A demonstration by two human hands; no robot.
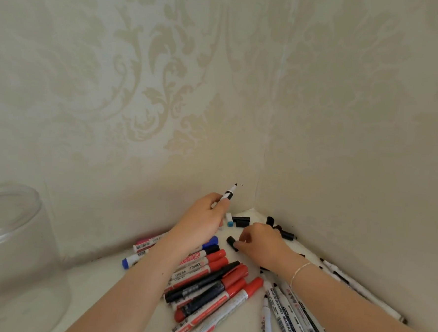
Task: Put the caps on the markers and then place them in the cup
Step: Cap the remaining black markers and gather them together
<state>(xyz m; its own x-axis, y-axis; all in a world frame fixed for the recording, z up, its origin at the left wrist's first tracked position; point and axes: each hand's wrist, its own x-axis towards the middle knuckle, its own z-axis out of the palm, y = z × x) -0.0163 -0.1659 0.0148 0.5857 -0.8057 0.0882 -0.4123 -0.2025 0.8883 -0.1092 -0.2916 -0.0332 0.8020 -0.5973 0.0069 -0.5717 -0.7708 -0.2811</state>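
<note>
**Ana:** Pale damask wallpaper (167, 73) closes off two sides, so the person is working in a corner of a white tabletop (242, 306). Nearest the camera lies the heap of capped markers (205, 290), red and black, with a fan of slim whiteboard markers (284, 321) just beside them under the right forearm.

**Ben:** And the hands?

**Ana:** Further in, the right hand (262, 243) pinches a loose black cap (232, 243) between thumb and fingertips, low over the table. The left hand (204, 216) is curled round an uncapped black marker (228, 194), whose bare tip points up toward the wall.

**Ben:** That tip looks near the wallpaper.

**Ana:** It does, and there are small dark specks on the wall just beside it. A careless tilt could likely leave ink there. The cap may also go on crooked if the two hands meet off-axis, or a forearm may sweep the heap and roll markers off the edge.

**Ben:** More caps?

**Ana:** Several spare caps (242, 221), black and one light blue, lie in the far corner.

**Ben:** The cup?

**Ana:** A clear plastic cup (6, 229) stands well apart on the left. Nothing shows inside it, though it is blurred and cropped.
</note>
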